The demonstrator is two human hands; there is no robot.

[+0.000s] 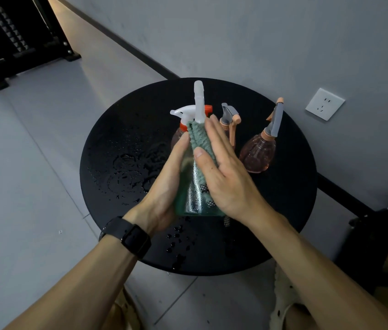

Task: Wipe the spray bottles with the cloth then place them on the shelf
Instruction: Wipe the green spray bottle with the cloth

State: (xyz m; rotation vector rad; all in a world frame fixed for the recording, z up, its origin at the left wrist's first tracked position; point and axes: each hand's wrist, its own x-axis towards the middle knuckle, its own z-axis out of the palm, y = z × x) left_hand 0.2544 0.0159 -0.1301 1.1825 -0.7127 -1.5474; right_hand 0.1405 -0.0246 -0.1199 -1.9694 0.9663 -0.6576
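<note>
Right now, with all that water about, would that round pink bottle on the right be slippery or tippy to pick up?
Probably a little slippery: the round pink bottle looks like smooth clear plastic, and droplets dot the black table. Likely light, since it appears nearly empty. Its bulbous body under a long grey sprayer suggests it could tip if nudged high up.

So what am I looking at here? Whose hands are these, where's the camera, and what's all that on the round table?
No machine here: a person wears a camera on the head, looking down at their own hands. The left hand, with a watch on its wrist, holds a green spray bottle. The right hand presses a green cloth against it, wiping. On the wet black round table behind stand three more spray bottles: one with a white and red head, a small one, and a round pink one.
</note>
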